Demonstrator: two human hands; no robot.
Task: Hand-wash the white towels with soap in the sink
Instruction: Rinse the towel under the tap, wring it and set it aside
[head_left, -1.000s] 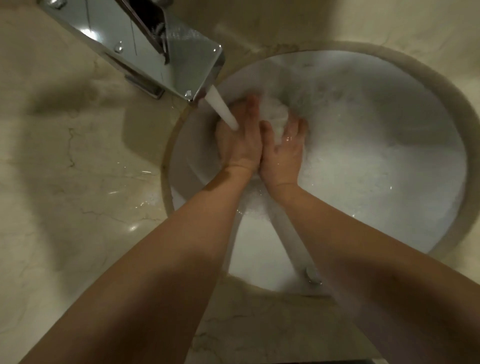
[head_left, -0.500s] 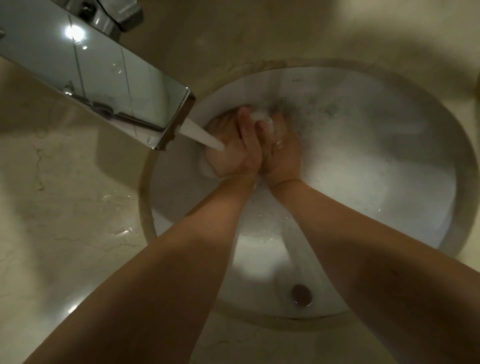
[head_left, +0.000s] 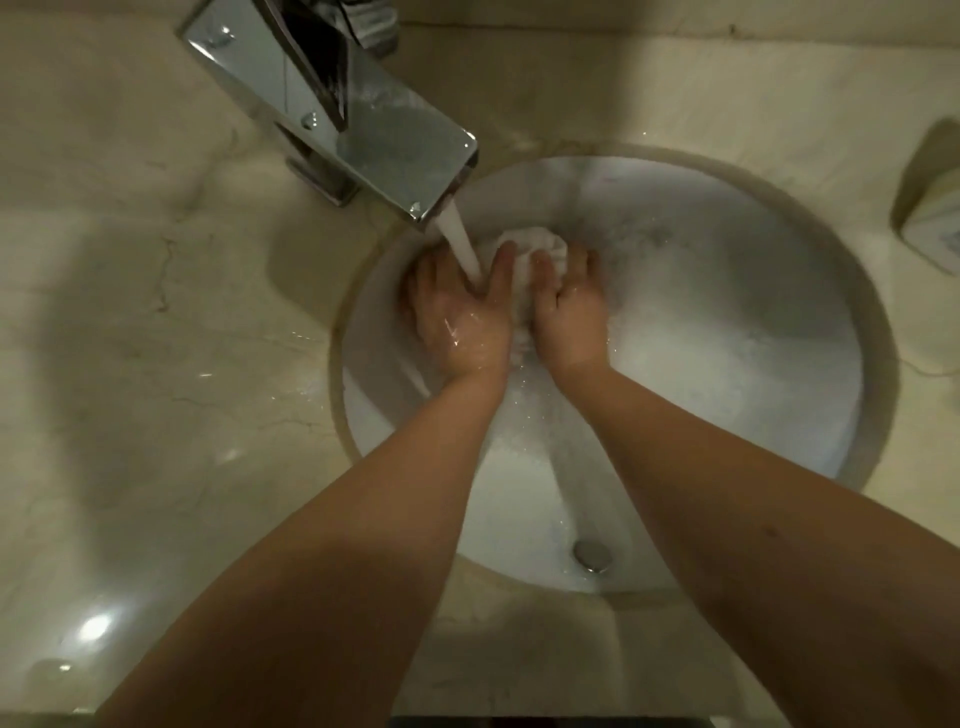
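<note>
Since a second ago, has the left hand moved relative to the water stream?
Yes. The left hand has shifted left: the water stream from the faucet now lands near its thumb side.

The faucet (head_left: 358, 130) juts over the far-left rim of the sink (head_left: 878, 364), and its water stream (head_left: 462, 244) falls across the left side of the bowl. The bowl's right half lies open above sudsy water. On the desk (head_left: 130, 364), the left side is bare; a soap dish (head_left: 930, 218) sits far right.
</note>
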